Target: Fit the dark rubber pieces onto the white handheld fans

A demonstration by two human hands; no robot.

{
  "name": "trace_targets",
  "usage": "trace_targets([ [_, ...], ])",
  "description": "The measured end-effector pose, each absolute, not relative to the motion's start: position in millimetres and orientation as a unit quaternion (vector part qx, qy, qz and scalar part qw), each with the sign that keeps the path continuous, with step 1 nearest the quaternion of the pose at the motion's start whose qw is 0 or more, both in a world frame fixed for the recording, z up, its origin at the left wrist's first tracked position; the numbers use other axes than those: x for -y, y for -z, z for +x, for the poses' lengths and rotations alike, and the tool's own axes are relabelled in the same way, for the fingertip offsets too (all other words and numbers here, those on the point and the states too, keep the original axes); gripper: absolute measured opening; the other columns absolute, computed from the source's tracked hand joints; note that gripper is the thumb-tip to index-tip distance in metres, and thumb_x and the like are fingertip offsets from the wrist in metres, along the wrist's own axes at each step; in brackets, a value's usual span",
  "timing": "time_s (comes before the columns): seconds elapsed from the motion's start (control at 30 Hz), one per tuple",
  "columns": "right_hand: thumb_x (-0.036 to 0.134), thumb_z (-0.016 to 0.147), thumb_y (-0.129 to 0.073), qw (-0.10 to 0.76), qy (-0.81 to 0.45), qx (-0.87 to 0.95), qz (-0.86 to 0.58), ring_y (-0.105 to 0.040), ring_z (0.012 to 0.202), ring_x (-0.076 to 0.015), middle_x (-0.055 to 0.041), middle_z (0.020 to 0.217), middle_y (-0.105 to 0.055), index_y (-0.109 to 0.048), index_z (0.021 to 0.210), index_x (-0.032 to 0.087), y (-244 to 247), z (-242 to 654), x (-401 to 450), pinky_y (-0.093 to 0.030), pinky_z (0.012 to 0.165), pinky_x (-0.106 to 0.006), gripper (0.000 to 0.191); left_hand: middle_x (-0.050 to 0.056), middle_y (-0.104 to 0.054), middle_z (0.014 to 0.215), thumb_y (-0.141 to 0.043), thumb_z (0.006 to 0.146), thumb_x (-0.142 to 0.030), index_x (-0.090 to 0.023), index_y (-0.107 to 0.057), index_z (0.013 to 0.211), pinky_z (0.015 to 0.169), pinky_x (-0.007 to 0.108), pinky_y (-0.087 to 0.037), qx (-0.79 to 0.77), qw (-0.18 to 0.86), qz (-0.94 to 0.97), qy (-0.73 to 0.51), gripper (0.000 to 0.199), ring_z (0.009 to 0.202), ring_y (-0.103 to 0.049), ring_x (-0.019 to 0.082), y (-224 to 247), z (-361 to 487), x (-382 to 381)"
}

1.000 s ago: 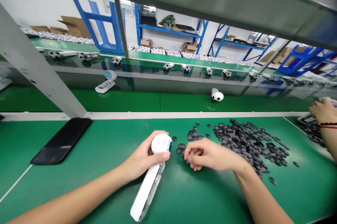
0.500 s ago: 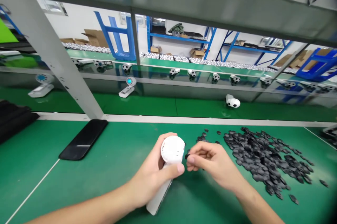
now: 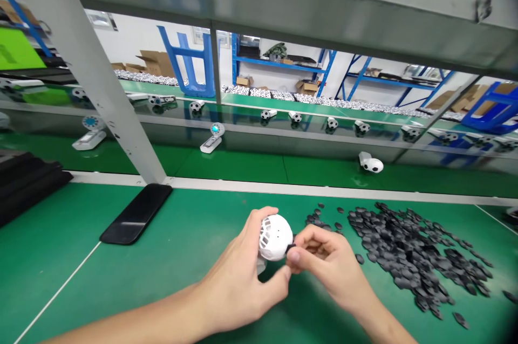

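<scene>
My left hand (image 3: 243, 274) grips a white handheld device with a round, slotted ball head (image 3: 275, 237), its handle mostly hidden behind my fingers. My right hand (image 3: 324, 263) pinches a small black hexagonal patch (image 3: 290, 249) between finger and thumb, pressing it against the side of the ball. A large loose pile of the same black patches (image 3: 413, 258) lies to the right of my right hand, with a few strays nearer my fingers.
The hands work over a green bench mat (image 3: 76, 263) with a flat black glossy slab (image 3: 136, 213) at its left. A grey metal post (image 3: 109, 90) rises behind it. Beyond, a lower green shelf holds a white device (image 3: 211, 143) and a football-patterned device (image 3: 371, 164).
The ball head has turned toward me, showing its slots, and the handle now points away. My right hand has brought a black patch onto the ball. The other person's hand has left the view.
</scene>
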State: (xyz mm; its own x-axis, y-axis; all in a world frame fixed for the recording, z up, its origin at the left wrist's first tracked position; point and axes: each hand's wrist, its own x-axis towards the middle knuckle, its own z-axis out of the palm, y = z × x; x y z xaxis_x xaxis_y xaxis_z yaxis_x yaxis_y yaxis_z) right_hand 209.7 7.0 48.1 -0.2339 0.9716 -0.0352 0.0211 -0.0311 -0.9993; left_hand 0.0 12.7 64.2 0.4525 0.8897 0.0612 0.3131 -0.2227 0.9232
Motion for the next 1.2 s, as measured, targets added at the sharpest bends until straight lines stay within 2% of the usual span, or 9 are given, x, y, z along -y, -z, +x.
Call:
trace_targets([
  [0.27,0.040,0.076,-0.088,0.412,-0.465,0.589,-0.518,-0.061,0.056,-0.0155,-0.0001,0.061,-0.070,-0.070,0.065,0.020,-45.1,203.6,-2.4,-0.045,0.052,-0.025,0.028,0.006,-0.067,0.112,-0.081,0.078,-0.053,-0.029,-0.037,0.144,0.082,0.037,-0.051,-0.456,0.450,0.704,-0.306,0.083,0.094,-0.065,0.027,-46.4,5.3,-14.9],
  [0.43,0.041,0.079,-0.086,0.404,-0.438,0.614,-0.518,-0.062,0.055,-0.0156,-0.0003,0.062,-0.072,-0.072,0.067,0.022,-42.8,209.4,-3.0,-0.044,0.051,-0.025,0.027,0.005,-0.068,0.108,-0.078,0.082,-0.058,-0.029,-0.039,0.140,0.074,0.034,-0.049,-0.458,0.418,0.728,-0.292,0.076,0.084,-0.065,0.024,-45.1,7.1,-17.7],
  [0.6,0.037,0.080,-0.085,0.411,-0.429,0.615,-0.519,-0.065,0.058,-0.0164,-0.0003,0.066,-0.074,-0.071,0.067,0.022,-39.0,209.3,-5.3,-0.048,0.052,-0.025,0.024,0.008,-0.061,0.125,-0.075,0.086,-0.054,-0.029,-0.035,0.141,0.080,0.036,-0.051,-0.468,0.393,0.738,-0.285,0.072,0.094,-0.065,0.025,-47.7,9.3,-17.5],
  [0.7,0.034,0.079,-0.085,0.419,-0.440,0.605,-0.515,-0.066,0.058,-0.0162,0.0007,0.066,-0.074,-0.071,0.068,0.022,-37.4,204.6,-4.0,-0.048,0.052,-0.024,0.022,0.007,-0.063,0.117,-0.075,0.086,-0.054,-0.028,-0.036,0.139,0.079,0.035,-0.051,-0.473,0.410,0.728,-0.279,0.071,0.089,-0.065,0.024,-51.7,8.9,-16.8],
  [0.8,0.032,0.084,-0.081,0.429,-0.412,0.642,-0.485,-0.067,0.064,-0.0157,0.0015,0.071,-0.072,-0.069,0.073,0.022,-41.7,201.6,-1.9,-0.051,0.059,-0.024,0.019,0.004,-0.066,0.103,-0.075,0.085,-0.053,-0.027,-0.039,0.137,0.075,0.032,-0.050,-0.446,0.450,0.723,-0.275,0.068,0.084,-0.064,0.023,-57.1,5.7,-20.2],
  [0.9,0.033,0.098,-0.065,0.387,-0.368,0.722,-0.439,-0.068,0.074,-0.0161,-0.0001,0.082,-0.074,-0.071,0.087,0.022,-51.3,213.0,-7.7,-0.052,0.069,-0.024,0.017,0.001,-0.065,0.091,-0.069,0.089,-0.056,-0.026,-0.044,0.136,0.066,0.028,-0.046,-0.440,0.468,0.717,-0.270,0.062,0.074,-0.058,0.019,-62.4,0.4,-28.6],
  [1.0,0.037,0.108,-0.047,0.356,-0.316,0.741,-0.473,-0.072,0.085,-0.0181,-0.0020,0.093,-0.077,-0.073,0.104,0.024,-54.7,247.7,-28.8,-0.053,0.076,-0.027,0.030,0.000,-0.063,0.083,-0.064,0.091,-0.059,-0.023,-0.053,0.129,0.061,0.026,-0.042,-0.452,0.468,0.714,-0.257,0.053,0.067,-0.054,0.016,-66.5,-5.0,-37.5],
  [1.07,0.040,0.108,-0.047,0.353,-0.220,0.725,-0.549,-0.073,0.087,-0.0206,-0.0034,0.096,-0.078,-0.073,0.106,0.024,-47.6,279.2,-49.1,-0.053,0.080,-0.030,0.031,0.000,-0.063,0.080,-0.062,0.092,-0.060,-0.022,-0.056,0.123,0.060,0.026,-0.042,-0.443,0.485,0.710,-0.252,0.049,0.066,-0.057,0.016,-69.1,-7.8,-42.0],
  [1.2,0.033,0.102,-0.057,0.254,-0.088,0.730,-0.629,-0.071,0.104,-0.0281,-0.0073,0.114,-0.077,-0.076,0.110,0.024,-17.6,329.3,-85.0,-0.052,0.090,-0.038,0.023,0.001,-0.064,0.081,-0.059,0.095,-0.056,-0.021,-0.057,0.114,0.063,0.028,-0.048,-0.424,0.536,0.689,-0.241,0.039,0.068,-0.063,0.018,-73.8,-10.9,-48.5],
])
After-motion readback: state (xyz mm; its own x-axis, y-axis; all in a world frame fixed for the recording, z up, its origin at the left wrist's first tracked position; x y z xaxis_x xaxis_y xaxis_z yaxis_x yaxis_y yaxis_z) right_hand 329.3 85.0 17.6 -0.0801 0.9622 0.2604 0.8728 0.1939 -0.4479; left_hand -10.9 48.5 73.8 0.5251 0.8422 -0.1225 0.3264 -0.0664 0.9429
